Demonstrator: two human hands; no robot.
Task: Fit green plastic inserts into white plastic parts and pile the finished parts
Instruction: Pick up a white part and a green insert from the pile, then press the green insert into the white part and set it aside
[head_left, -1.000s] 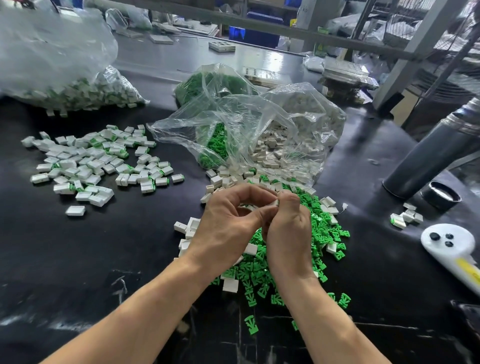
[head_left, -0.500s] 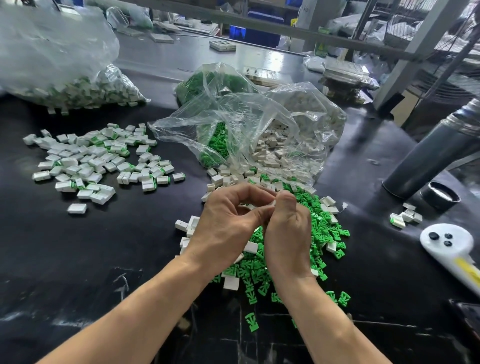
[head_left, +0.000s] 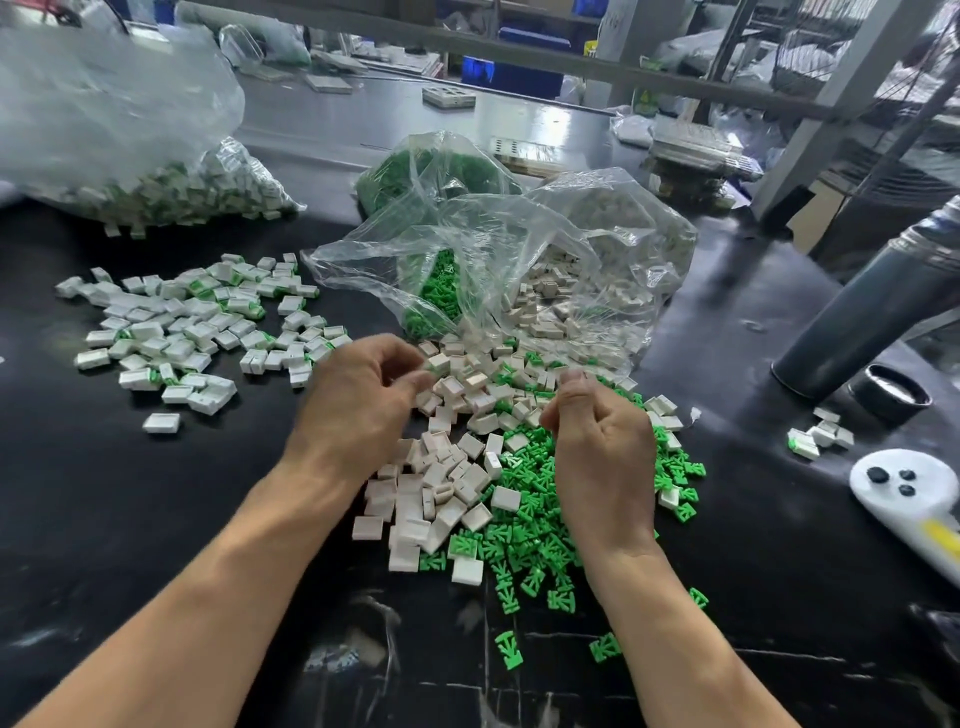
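Two hands (apart) above white parts (head_left: 452, 467)

We cannot tell whether the left hand (head_left: 358, 400) or the right hand (head_left: 597, 447) holds a part; their curled fingers hide the fingertips. The big bag (head_left: 114, 124) at far left is blurred and cut off by the edge. The white handset (head_left: 914, 499) and grey cylinder (head_left: 872, 306) run off the right edge.
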